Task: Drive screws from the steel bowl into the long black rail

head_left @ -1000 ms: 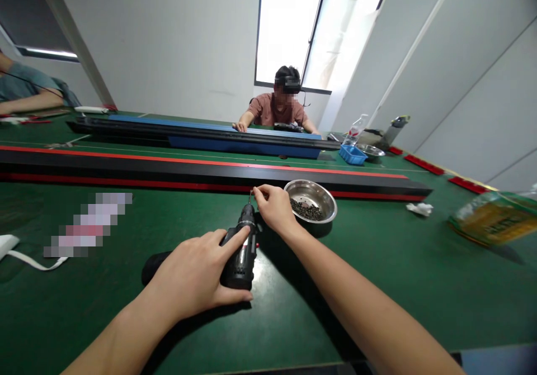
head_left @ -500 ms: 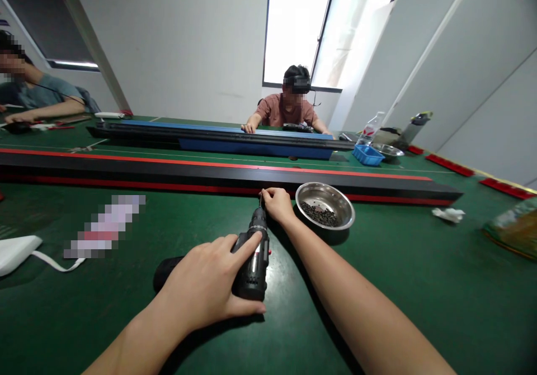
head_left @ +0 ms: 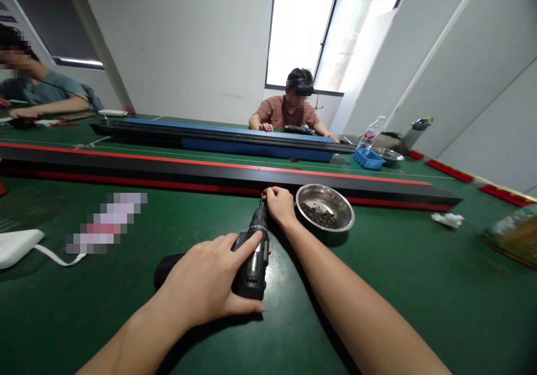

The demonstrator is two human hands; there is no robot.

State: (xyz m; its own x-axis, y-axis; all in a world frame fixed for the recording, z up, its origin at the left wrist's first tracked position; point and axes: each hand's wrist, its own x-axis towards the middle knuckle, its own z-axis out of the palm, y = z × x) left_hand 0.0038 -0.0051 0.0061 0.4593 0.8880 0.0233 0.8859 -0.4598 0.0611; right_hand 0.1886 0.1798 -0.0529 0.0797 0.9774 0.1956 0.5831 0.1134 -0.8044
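My left hand (head_left: 205,277) is wrapped round a black cordless drill (head_left: 251,269) that lies on its side on the green table, its bit pointing away from me. At the tip of the bit, my right hand (head_left: 279,203) has its fingers pinched together; whatever is between them is too small to make out. Those fingertips are close against the front side of a long black bar with red edges (head_left: 201,175). Just right of my right hand stands a steel bowl (head_left: 346,210) with many small dark screws (head_left: 321,216) in it.
Across the table a person (head_left: 277,109) sits behind a long blue and black bar (head_left: 251,143); another person (head_left: 50,93) is at the far left. A blue basket (head_left: 369,160) and bottle (head_left: 371,132) stand back right. Crumpled tissue (head_left: 448,219) lies right, a white device (head_left: 19,249) left.
The view has shifted slightly. My hands and the drill keep nearly the same place at the bar. The person opposite has moved a hand to the right along the blue bar.
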